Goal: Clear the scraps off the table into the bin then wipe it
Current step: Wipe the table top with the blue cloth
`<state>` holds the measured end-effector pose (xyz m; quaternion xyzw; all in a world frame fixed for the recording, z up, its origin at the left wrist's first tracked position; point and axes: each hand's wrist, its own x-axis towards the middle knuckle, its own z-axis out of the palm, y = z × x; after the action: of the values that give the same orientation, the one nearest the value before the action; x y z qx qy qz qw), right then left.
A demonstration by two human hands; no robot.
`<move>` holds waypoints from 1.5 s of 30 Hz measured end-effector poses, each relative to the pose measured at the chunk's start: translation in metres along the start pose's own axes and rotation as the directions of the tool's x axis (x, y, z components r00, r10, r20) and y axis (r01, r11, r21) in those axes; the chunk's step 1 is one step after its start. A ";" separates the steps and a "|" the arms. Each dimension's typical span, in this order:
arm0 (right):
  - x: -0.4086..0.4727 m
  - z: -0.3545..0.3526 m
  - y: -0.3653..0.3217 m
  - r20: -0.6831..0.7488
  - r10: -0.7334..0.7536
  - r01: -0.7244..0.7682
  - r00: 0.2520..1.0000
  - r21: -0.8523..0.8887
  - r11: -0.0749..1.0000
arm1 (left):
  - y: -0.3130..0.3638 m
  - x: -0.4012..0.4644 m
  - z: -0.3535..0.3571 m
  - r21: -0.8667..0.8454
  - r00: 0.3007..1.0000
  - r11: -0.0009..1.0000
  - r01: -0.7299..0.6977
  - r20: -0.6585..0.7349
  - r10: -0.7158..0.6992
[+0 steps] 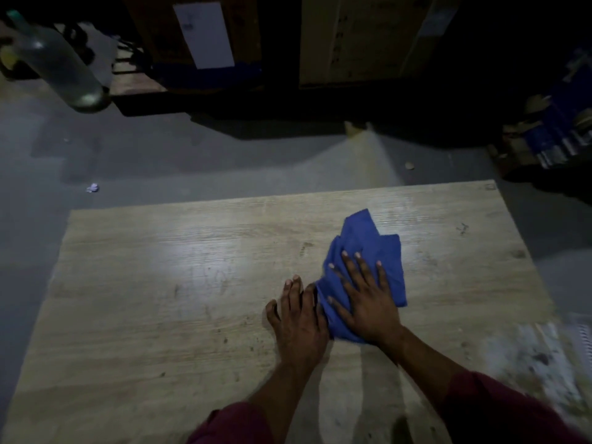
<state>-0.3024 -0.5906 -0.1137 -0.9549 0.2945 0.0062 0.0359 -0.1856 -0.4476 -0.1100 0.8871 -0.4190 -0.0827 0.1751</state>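
Wiping looks like the step in hand, since we see no scraps left on the table [128, 315], only faint dark specks and scuffs in the grain. Going from left to right: our left hand [296, 318] lies flat on the bare wood, fingers straight and close together, holding nothing, its edge just touching the blue cloth [365, 251]. Our right hand [365, 296] is spread flat on that cloth, fingers fanned, pressing it down near the middle of the table, toward the right. To do this well, we judge that we should keep the palm flat, work in overlapping passes, and reach the specks on the left and the pale smeared patch [528, 357] at the near right edge. As for containers, no bin is in view. A clear bottle [61, 65] leans at the far left, its contents too dim to tell, and cardboard boxes [362, 36] stand beyond the table, closed.
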 end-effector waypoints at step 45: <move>0.229 0.003 -0.140 -0.039 0.621 -0.609 0.783 0.158 0.778 | -0.211 0.103 -0.084 0.246 0.997 0.966 0.077 0.004 -0.080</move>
<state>-0.0343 -0.6037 -0.1154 -0.8010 0.5911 -0.0451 0.0839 0.0554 -0.3825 -0.1124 0.9173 -0.3918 -0.0429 0.0575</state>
